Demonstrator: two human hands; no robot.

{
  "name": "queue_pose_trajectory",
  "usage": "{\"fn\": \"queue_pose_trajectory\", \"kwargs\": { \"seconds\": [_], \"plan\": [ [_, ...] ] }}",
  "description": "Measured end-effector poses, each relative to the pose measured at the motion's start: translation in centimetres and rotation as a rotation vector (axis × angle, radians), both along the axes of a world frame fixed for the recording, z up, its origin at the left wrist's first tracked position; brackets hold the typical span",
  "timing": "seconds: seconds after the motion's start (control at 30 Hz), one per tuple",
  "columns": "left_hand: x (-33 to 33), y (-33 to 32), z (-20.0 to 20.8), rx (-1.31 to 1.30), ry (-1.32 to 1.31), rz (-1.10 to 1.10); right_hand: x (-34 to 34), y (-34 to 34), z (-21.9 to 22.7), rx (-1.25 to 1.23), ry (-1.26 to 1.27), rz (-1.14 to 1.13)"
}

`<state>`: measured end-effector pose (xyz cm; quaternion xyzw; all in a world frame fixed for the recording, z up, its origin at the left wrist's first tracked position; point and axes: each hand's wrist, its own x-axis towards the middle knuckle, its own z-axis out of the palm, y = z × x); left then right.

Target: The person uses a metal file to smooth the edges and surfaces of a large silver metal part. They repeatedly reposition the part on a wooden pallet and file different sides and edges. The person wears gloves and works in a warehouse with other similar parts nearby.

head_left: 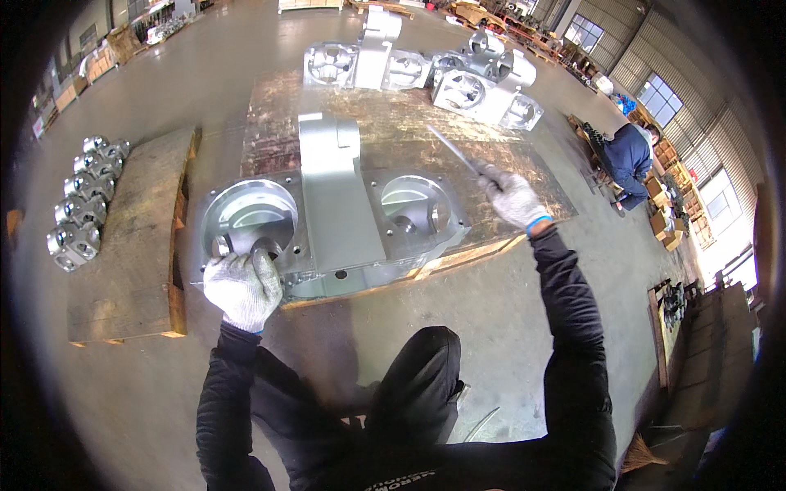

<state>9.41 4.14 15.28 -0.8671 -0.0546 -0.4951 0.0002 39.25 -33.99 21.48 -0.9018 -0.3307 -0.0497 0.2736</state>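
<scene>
A large silver metal housing (340, 196) lies on a wooden pallet in front of me, with a round bore on each side of a raised middle arm. My left hand (243, 290), in a whitish knit glove, is closed on the near edge of the left bore, its fingertips partly hidden. My right hand (513, 199), gloved alike, is raised to the right of the housing. It grips a slim, straight metal tool (450, 147) that looks like a file, pointing up and to the left, clear of the housing.
More silver housings (483, 90) stand at the pallet's far end. A low wooden pallet (139, 237) lies at the left, with a row of small metal castings (82, 204) along its outer side. A person in dark blue (629, 159) sits at the right near cardboard boxes (667, 225).
</scene>
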Motion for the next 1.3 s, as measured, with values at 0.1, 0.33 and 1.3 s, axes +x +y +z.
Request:
{"fn": "queue_pose_trajectory", "kwargs": {
  "seconds": [0.1,0.33,1.3],
  "plan": [
    [0.1,0.1,-0.1,-0.024,-0.01,-0.012,-2.1,-1.1,2.8,-0.295,0.041,-0.017],
    [0.0,0.4,-0.2,-0.022,-0.026,-0.039,-2.4,4.5,3.4,-0.553,-0.196,0.09],
    [-0.3,0.4,-0.4,-0.102,-0.049,-0.025,-4.7,13.0,3.6,-0.613,-0.046,0.131]
  ]
}}
